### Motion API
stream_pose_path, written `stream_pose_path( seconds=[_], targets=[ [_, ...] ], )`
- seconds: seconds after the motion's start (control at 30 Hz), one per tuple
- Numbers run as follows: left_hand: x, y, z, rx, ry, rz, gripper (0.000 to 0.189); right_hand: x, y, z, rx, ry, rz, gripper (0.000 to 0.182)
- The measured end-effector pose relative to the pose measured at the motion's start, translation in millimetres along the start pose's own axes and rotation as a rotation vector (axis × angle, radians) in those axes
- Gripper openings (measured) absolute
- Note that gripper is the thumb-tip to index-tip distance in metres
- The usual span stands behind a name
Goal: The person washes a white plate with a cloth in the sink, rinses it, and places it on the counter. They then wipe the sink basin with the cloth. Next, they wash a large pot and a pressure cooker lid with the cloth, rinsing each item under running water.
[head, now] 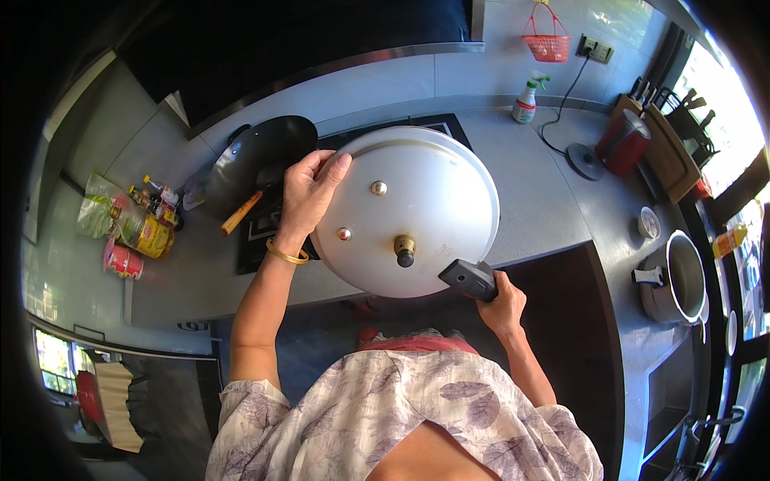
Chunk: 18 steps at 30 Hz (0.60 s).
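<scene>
I hold a silver metal pressure cooker lid (415,204) in front of me, its outer face up. My left hand (316,189) grips the upper left rim, thumb on top. At the lower right, my right hand (504,303) is closed around the lid's black handle (472,279). A weighted valve with a black knob (405,251) stands on the lid, with two small round metal studs to its left. Behind the lid, much of the gas hob (458,131) is hidden. The open pressure cooker pot (674,279) stands apart on the right counter.
A black wok (264,156) sits at the left with a wooden-handled utensil (242,213) in it. Oil and sauce bottles (147,231) crowd the left counter. A spray bottle (524,103), red kettle (624,143), kettle base (585,161), small bowl (649,223) and sink (669,397) are rightward.
</scene>
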<state>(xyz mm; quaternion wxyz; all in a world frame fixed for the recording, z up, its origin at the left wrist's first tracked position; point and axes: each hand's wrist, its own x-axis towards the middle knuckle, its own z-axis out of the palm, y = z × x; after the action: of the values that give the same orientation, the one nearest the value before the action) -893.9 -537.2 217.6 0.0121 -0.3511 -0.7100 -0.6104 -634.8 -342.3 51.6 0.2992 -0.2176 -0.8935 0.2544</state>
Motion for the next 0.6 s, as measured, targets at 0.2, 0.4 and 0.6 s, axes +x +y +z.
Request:
stream_pose_path(
  seconds=[0.2,0.4,0.6],
  targets=[
    [-6,11,25,-0.093,-0.191,-0.031,0.04,-36,-6,-16,-0.015,0.041,0.115,0.029],
    [2,2,49,-0.256,-0.465,-0.213,0.03,-89,-18,-22,0.029,0.087,0.379,0.029],
    [1,-8,75,-0.573,-0.747,-0.508,0.027,-156,-44,-22,-0.011,0.276,0.529,0.03]
  ],
)
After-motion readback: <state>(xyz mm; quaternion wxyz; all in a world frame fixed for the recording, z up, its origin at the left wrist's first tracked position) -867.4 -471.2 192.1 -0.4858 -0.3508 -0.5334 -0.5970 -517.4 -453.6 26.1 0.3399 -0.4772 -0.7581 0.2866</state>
